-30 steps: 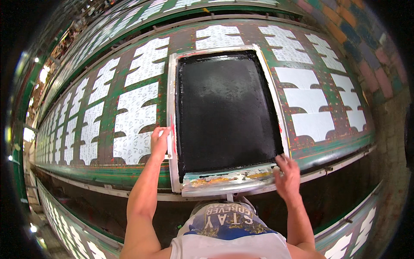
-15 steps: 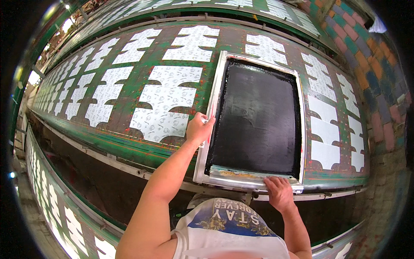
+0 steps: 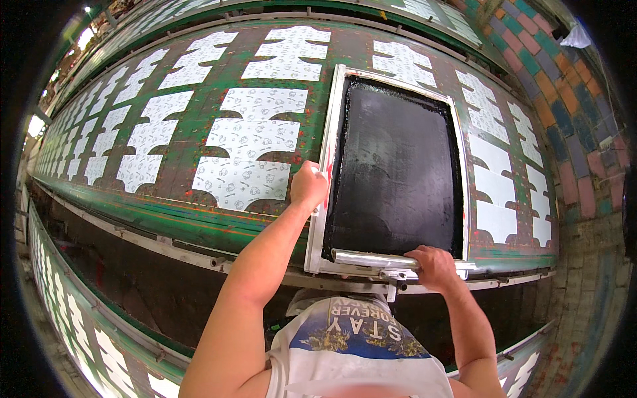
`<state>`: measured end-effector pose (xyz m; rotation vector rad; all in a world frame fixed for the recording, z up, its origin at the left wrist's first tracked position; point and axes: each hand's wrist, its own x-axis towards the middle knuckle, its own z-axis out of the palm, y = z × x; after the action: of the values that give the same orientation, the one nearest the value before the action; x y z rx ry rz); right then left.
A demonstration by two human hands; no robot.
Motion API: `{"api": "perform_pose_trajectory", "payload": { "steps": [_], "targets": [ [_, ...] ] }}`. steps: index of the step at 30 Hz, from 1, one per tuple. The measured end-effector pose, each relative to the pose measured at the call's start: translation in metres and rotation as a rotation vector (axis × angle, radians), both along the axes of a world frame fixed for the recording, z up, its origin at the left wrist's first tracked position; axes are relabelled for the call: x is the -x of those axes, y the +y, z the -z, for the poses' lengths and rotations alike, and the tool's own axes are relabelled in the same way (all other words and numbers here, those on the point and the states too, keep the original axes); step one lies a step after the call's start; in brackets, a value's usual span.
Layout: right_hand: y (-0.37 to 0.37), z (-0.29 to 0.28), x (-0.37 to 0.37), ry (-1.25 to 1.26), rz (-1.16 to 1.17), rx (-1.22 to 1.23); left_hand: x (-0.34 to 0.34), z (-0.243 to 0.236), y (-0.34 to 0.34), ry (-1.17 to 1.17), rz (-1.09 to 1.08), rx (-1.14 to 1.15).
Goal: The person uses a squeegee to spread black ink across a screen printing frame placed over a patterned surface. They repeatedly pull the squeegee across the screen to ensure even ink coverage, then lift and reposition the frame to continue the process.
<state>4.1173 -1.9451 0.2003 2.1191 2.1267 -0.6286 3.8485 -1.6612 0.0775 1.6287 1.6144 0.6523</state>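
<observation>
A screen-printing frame (image 3: pixel 328 146) with pale metal sides lies on the long table. Its mesh (image 3: pixel 398 172) is coated with black ink, thicker along the borders. My left hand (image 3: pixel 310 186) is closed around the frame's left side at about mid-height. Across the near end of the mesh lies a silver squeegee (image 3: pixel 371 259), a long metal bar. My right hand (image 3: pixel 434 266) has its fingers wrapped over the squeegee's right part. The squeegee's blade edge is hidden from me.
White fabric pieces (image 3: pixel 249 149) with small printed motifs lie in rows left of the frame. Plainer white pieces (image 3: pixel 494 192) lie to its right. A metal rail (image 3: pixel 172 252) runs along the table's near edge. Beyond the right end are paving bricks (image 3: pixel 564 119).
My right hand has moved from resting on the frame's near edge to gripping the squeegee, whose bar now shows tilted up. My left hand keeps its hold on the frame.
</observation>
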Motion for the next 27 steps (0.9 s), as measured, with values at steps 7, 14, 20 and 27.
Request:
{"api": "perform_pose_trajectory", "payload": {
  "steps": [7, 14, 20, 27],
  "targets": [
    [0.08, -0.018, -0.042, -0.057, -0.019, 0.285, -0.001, 0.008, 0.001, -0.021, -0.022, -0.058],
    [0.204, 0.003, -0.118, -0.083, -0.033, -0.019, -0.003, -0.004, -0.001, -0.007, 0.0, -0.054],
    [0.323, 0.025, -0.176, -0.139, 0.004, -0.201, -0.008, -0.015, 0.0, 0.0, -0.007, 0.004],
    [0.42, 0.047, -0.213, -0.185, 0.062, -0.216, -0.007, -0.01, 0.001, -0.025, -0.016, 0.037]
  ]
}}
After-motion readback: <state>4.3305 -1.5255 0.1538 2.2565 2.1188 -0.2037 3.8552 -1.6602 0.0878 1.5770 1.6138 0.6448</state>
